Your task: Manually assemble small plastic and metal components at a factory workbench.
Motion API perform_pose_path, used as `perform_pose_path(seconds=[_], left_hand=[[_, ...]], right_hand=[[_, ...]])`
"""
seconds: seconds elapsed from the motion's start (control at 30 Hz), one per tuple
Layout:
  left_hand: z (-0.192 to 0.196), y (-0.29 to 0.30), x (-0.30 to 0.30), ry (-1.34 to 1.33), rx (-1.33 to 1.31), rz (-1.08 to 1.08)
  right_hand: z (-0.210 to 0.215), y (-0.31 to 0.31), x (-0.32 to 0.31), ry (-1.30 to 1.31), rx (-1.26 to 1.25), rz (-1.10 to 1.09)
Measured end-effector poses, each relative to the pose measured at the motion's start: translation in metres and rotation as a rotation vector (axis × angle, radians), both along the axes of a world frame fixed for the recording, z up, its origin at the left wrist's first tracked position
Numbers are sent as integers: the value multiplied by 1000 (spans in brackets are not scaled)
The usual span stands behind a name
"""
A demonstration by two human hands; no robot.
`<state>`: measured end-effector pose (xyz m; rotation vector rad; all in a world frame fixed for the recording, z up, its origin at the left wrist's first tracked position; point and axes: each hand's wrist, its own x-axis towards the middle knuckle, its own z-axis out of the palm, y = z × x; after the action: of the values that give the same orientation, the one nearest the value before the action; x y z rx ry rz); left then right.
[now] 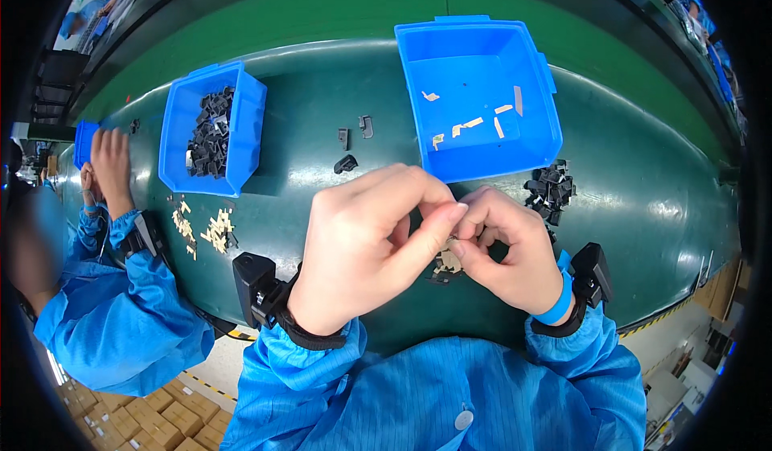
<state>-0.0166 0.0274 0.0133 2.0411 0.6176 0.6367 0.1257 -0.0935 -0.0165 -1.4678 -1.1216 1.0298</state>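
Note:
My left hand [354, 230] and my right hand [511, 246] meet over the green table, thumbs and fingers pinched together at the tips. Whatever they grip is tiny and mostly covered by the fingers. Just below the fingertips lies a small heap of beige pieces [447, 264], with some dark bits among them. Beside my right hand, on its far side, is a pile of small black plastic parts [551, 190]. Beyond my left hand a few loose black parts [346, 164] lie on the table.
A blue bin [474, 61] with several beige strips stands at the back right. To the left, another blue bin [251, 129] holds many black parts, with scattered beige pieces [217, 230] in front. A co-worker's hand [111, 166] works at the far left.

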Motion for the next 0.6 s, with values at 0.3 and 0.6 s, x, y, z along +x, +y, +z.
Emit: perform_pose_path(seconds=[0.3, 0.6], left_hand=[[4, -7, 3, 116, -305, -131], [1, -13, 5, 58, -563, -53]], right_hand=[[3, -5, 3, 522, 32, -104], [4, -4, -4, -110, 308, -336]])
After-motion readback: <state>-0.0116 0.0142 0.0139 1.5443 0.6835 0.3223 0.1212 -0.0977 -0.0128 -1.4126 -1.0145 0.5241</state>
